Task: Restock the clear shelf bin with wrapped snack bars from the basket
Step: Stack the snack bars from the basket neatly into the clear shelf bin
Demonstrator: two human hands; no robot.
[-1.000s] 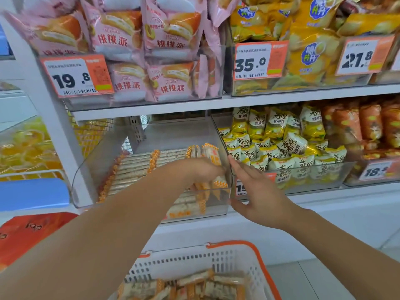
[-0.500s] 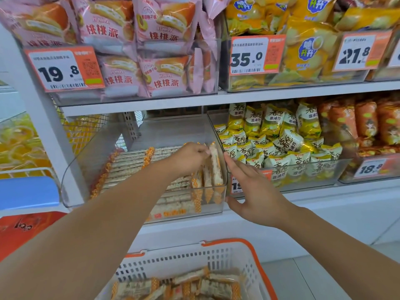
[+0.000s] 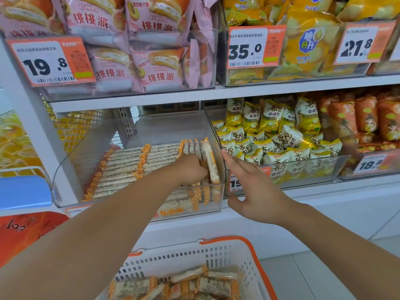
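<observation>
Inside the clear bin [image 3: 71,152], left hand [image 3: 190,168] against upright bars [image 3: 208,161].

- Bright, even shop light, barely any shadows.
- Soft glare on the clear shelf bin [image 3: 138,198] front wall.
- Wide-angle bending toward the edges; packs above the bin look smeary.

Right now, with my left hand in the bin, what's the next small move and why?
Probably let go and draw the left hand back to the basket: the upright bars it grips already stand against the clear bin wall, and more bars wait below.
</observation>
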